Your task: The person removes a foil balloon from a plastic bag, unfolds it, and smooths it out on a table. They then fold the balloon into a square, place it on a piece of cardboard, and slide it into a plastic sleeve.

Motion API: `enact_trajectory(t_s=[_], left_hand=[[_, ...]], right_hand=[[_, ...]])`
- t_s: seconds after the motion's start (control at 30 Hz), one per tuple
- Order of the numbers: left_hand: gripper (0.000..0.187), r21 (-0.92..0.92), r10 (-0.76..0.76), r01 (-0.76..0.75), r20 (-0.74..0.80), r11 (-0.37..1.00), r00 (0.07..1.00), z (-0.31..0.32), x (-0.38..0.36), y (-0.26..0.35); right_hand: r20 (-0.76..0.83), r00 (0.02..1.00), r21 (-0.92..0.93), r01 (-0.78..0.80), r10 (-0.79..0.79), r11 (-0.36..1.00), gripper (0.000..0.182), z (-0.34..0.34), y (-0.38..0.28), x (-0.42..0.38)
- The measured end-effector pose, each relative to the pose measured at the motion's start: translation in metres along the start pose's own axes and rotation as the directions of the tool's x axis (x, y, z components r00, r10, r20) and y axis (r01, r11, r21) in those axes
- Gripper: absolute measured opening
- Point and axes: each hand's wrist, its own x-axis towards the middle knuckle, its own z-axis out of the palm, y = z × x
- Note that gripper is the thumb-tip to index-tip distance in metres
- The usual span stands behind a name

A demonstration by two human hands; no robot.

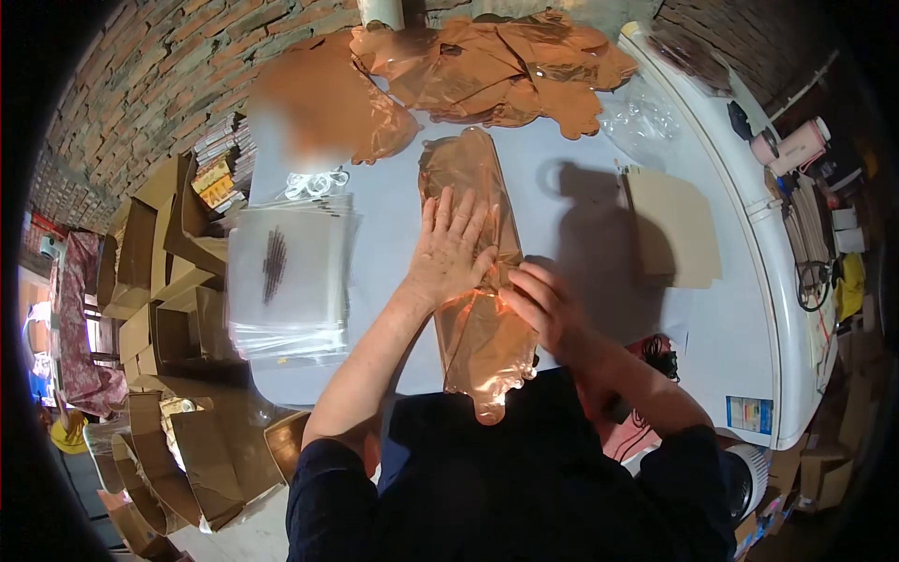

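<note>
A folded, shiny copper-coloured foil balloon lies lengthwise on the table in front of me, its lower tab reaching the near edge by my body. My left hand rests flat on its upper half, fingers spread. At the balloon's right edge is my right hand, its fingers slightly bent and apart, touching the foil; the thumb is hidden beneath. More flat foil balloons of the same colour are heaped at the far side of the table.
To the left are a stack of clear plastic bags and white ribbon loops. Tan cardboard sheets lie on the right, partly under my shadow. A clear plastic bag sits beyond them. Open cardboard boxes stand beside the table's left side.
</note>
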Motion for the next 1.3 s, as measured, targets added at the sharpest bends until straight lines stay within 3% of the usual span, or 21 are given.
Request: enact_trajectory(t_s=[0.1, 0.33, 0.57, 0.73, 0.83, 0.93, 0.97, 1.07, 1.17, 1.3], left_hand=[[0.075, -0.064, -0.002, 0.000, -0.025, 0.998, 1.000, -0.001, 0.000, 0.000], [0.074, -0.114, 0.025, -0.030, -0.044, 0.993, 0.999, 0.000, -0.001, -0.003], [0.073, -0.222, 0.014, 0.014, 0.125, 0.975, 0.992, -0.019, -0.021, 0.011], [0.073, -0.352, 0.025, 0.060, 0.233, 0.934, 0.972, -0.033, -0.048, 0.017], [0.069, -0.402, 0.039, 0.036, 0.179, 0.915, 0.983, -0.042, -0.050, 0.014], [0.063, -0.231, 0.048, -0.047, -0.002, 0.972, 0.999, -0.053, -0.048, 0.012], [0.059, -0.214, 0.060, -0.085, -0.124, 0.973, 0.990, -0.056, -0.046, 0.013], [0.057, -0.140, 0.181, -0.208, -0.187, 0.968, 0.966, -0.058, -0.035, 0.009], [0.058, -0.095, 0.328, -0.340, -0.123, 0.936, 0.937, -0.043, -0.028, -0.003], [0.060, -0.101, 0.349, -0.356, -0.075, 0.929, 0.934, -0.021, -0.029, -0.012]], right_hand=[[0.019, 1.000, -0.021, 0.015, -0.015, 1.000, 0.037, 0.009, 0.022, 0.010], [0.008, 0.968, -0.004, 0.250, -0.250, 0.968, 0.032, 0.020, 0.058, 0.039], [0.105, 0.977, 0.139, 0.169, -0.184, 0.976, 0.034, 0.009, 0.039, 0.014], [0.109, 0.978, 0.111, 0.166, -0.178, 0.980, 0.031, 0.000, 0.004, -0.003], [0.092, 0.981, 0.097, 0.159, -0.168, 0.982, 0.029, 0.000, 0.001, -0.004], [0.085, 0.982, 0.098, 0.159, -0.168, 0.982, 0.027, 0.000, 0.000, -0.003], [0.087, 0.982, 0.101, 0.157, -0.166, 0.982, 0.027, -0.001, 0.000, -0.003], [0.088, 0.983, 0.115, 0.148, -0.159, 0.982, 0.027, -0.003, -0.001, -0.001], [0.098, 0.983, 0.121, 0.146, -0.158, 0.982, 0.028, -0.005, -0.002, 0.001], [0.120, 0.980, 0.103, 0.146, -0.158, 0.984, 0.029, -0.006, -0.002, 0.001]])
